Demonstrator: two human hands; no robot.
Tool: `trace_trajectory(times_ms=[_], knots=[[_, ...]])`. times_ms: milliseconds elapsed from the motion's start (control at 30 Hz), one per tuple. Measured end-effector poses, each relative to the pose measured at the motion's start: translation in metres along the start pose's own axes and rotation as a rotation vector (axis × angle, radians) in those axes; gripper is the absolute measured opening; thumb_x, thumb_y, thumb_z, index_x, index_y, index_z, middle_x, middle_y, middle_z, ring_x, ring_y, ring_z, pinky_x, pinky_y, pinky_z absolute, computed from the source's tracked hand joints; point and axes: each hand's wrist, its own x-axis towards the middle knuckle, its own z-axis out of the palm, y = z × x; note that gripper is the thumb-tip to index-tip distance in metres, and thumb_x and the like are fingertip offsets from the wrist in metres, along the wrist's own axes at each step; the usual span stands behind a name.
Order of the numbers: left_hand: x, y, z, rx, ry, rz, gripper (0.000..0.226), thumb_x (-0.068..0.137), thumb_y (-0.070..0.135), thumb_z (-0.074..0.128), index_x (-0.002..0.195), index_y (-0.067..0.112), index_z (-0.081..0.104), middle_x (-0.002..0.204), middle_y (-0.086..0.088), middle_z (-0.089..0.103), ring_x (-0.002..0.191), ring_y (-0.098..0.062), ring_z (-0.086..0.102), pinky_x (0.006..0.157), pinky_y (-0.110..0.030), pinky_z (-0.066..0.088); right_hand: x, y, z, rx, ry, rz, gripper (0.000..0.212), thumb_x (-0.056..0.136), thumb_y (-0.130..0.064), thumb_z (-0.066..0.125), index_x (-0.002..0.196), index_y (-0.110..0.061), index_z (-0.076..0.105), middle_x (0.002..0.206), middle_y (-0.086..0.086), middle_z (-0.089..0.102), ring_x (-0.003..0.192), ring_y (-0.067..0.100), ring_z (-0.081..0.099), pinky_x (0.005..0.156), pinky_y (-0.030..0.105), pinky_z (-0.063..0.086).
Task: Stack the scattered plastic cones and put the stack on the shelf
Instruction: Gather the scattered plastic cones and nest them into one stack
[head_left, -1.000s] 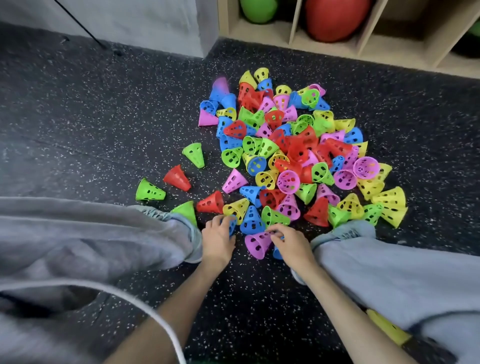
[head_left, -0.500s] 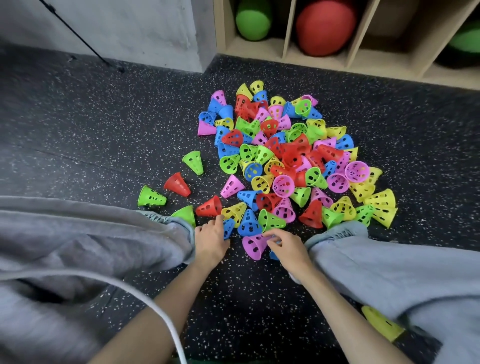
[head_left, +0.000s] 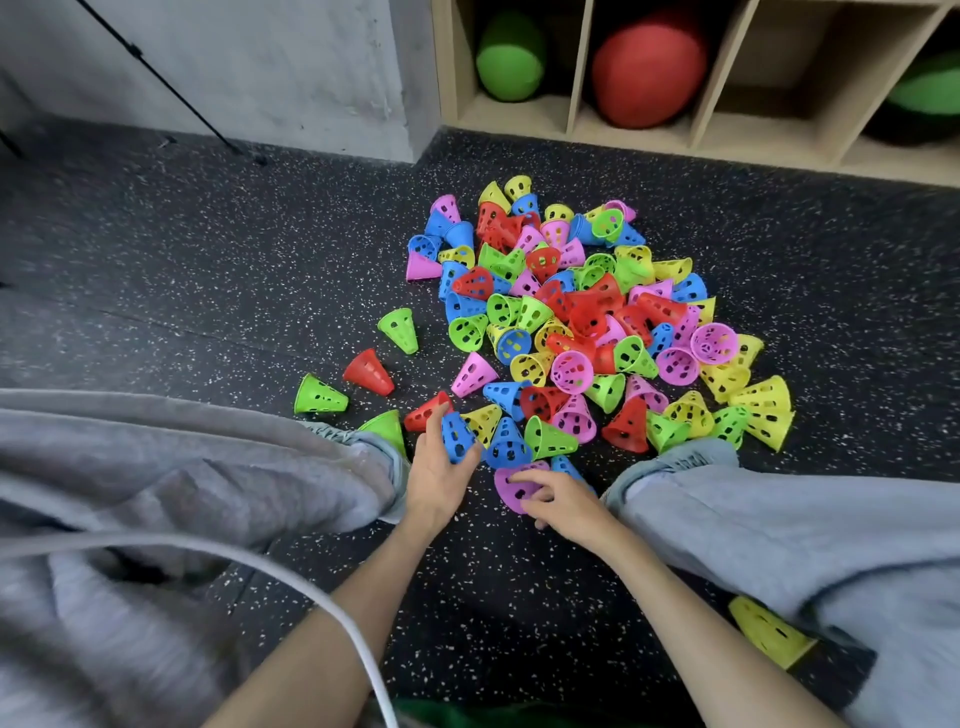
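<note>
A heap of several small perforated plastic cones (head_left: 571, 322) in red, blue, green, yellow and pink lies on the dark speckled floor between my knees. My left hand (head_left: 439, 475) holds a blue cone (head_left: 457, 436) at the heap's near edge, fingers curled round it. My right hand (head_left: 563, 501) grips a pink cone (head_left: 514, 486) that lies on its side with its open mouth toward me. Another blue cone (head_left: 506, 444) stands just beyond the two hands. The wooden shelf (head_left: 576, 127) stands at the top, past the heap.
Loose cones lie left of the heap: a green one (head_left: 318, 396), a red one (head_left: 368, 371), another green one (head_left: 399, 329). A yellow cone (head_left: 769, 631) lies under my right leg. The shelf's compartments hold a green ball (head_left: 511, 57) and a red ball (head_left: 649, 67).
My left hand has closed on the blue cone and lifted it off the floor. My right hand stays on the pink cone. The camera has tilted up, showing more shelf.
</note>
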Motion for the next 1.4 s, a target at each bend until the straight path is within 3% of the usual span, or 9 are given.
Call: trace_trajectory(times_ms=[167, 367, 533, 633, 733, 867, 967, 1233, 1400], knots=[[-0.003, -0.006, 0.005, -0.036, 0.003, -0.033, 0.069, 0.091, 0.038, 0.073, 0.149, 0.030, 0.036, 0.113, 0.011, 0.064, 0.108, -0.013, 0.061, 0.088, -0.033, 0.052, 0.000, 0.003, 0.001, -0.137, 0.015, 0.018, 0.048, 0.097, -0.019, 0.060, 0.138, -0.043, 0.054, 0.098, -0.010, 0.064, 0.080, 0.010, 0.064, 0.076, 0.030, 0.052], [0.000, -0.010, 0.009, -0.118, 0.024, -0.112, 0.072, 0.087, 0.042, 0.075, 0.146, 0.032, 0.035, 0.125, 0.007, 0.066, 0.115, -0.013, 0.062, 0.098, -0.037, 0.053, 0.006, 0.008, -0.002, -0.232, 0.115, -0.005, 0.056, 0.099, -0.017, 0.056, 0.149, -0.040, 0.044, 0.133, -0.006, 0.042, 0.108, 0.016, 0.057, 0.085, 0.030, 0.047], [0.000, -0.006, 0.009, -0.220, 0.033, -0.179, 0.059, 0.089, 0.030, 0.077, 0.133, 0.022, 0.038, 0.101, -0.003, 0.070, 0.088, -0.017, 0.069, 0.072, -0.026, 0.055, 0.005, 0.010, -0.004, -0.278, 0.167, 0.028, 0.063, 0.100, -0.019, 0.057, 0.157, -0.027, 0.034, 0.147, -0.004, 0.044, 0.117, 0.019, 0.059, 0.091, 0.034, 0.051], [0.002, -0.009, 0.009, -0.294, 0.057, -0.218, 0.060, 0.087, 0.033, 0.080, 0.126, 0.023, 0.036, 0.105, -0.007, 0.069, 0.088, -0.018, 0.070, 0.071, -0.027, 0.056, 0.004, 0.007, -0.005, -0.195, 0.253, 0.038, 0.057, 0.099, -0.021, 0.061, 0.153, -0.023, 0.041, 0.147, -0.004, 0.048, 0.124, 0.019, 0.056, 0.096, 0.035, 0.048], [0.003, -0.008, 0.009, -0.427, 0.093, -0.277, 0.070, 0.077, 0.041, 0.085, 0.123, 0.024, 0.036, 0.109, -0.009, 0.069, 0.091, -0.020, 0.072, 0.079, -0.039, 0.062, 0.005, 0.005, -0.006, 0.053, 0.348, 0.035, 0.043, 0.096, -0.018, 0.065, 0.138, -0.023, 0.058, 0.133, -0.006, 0.062, 0.120, 0.016, 0.059, 0.098, 0.036, 0.048], [0.000, 0.002, 0.007, -0.592, 0.057, -0.301, 0.067, 0.085, 0.033, 0.082, 0.132, 0.023, 0.036, 0.115, -0.006, 0.064, 0.099, -0.020, 0.070, 0.085, -0.046, 0.063, 0.006, 0.003, -0.009, 0.214, 0.463, 0.031, 0.019, 0.097, -0.022, 0.063, 0.114, -0.020, 0.071, 0.101, -0.006, 0.074, 0.068, 0.009, 0.070, 0.067, 0.030, 0.053], [-0.005, 0.010, 0.009, -0.631, 0.019, -0.338, 0.053, 0.091, 0.035, 0.076, 0.128, 0.019, 0.042, 0.119, -0.007, 0.063, 0.106, -0.020, 0.070, 0.087, -0.043, 0.062, 0.006, 0.002, -0.012, 0.305, 0.553, 0.033, 0.017, 0.101, -0.022, 0.059, 0.104, -0.013, 0.073, 0.088, -0.005, 0.075, 0.053, 0.011, 0.067, 0.056, 0.026, 0.048], [-0.010, 0.020, 0.020, -0.697, 0.000, -0.378, 0.053, 0.088, 0.032, 0.080, 0.118, 0.005, 0.048, 0.120, -0.015, 0.063, 0.103, -0.018, 0.073, 0.084, -0.036, 0.063, -0.002, -0.001, -0.015, 0.406, 0.519, -0.009, 0.026, 0.102, -0.022, 0.058, 0.080, -0.021, 0.071, 0.073, -0.004, 0.075, 0.048, 0.012, 0.064, 0.055, 0.022, 0.049], [-0.015, 0.026, 0.026, -0.652, -0.058, -0.366, 0.048, 0.088, 0.028, 0.081, 0.118, 0.008, 0.049, 0.114, -0.010, 0.064, 0.087, -0.007, 0.075, 0.081, -0.032, 0.063, -0.005, -0.010, -0.014, 0.455, 0.368, -0.046, 0.022, 0.101, -0.019, 0.061, 0.085, -0.015, 0.075, 0.072, 0.003, 0.076, 0.050, 0.012, 0.062, 0.054, 0.019, 0.051]])
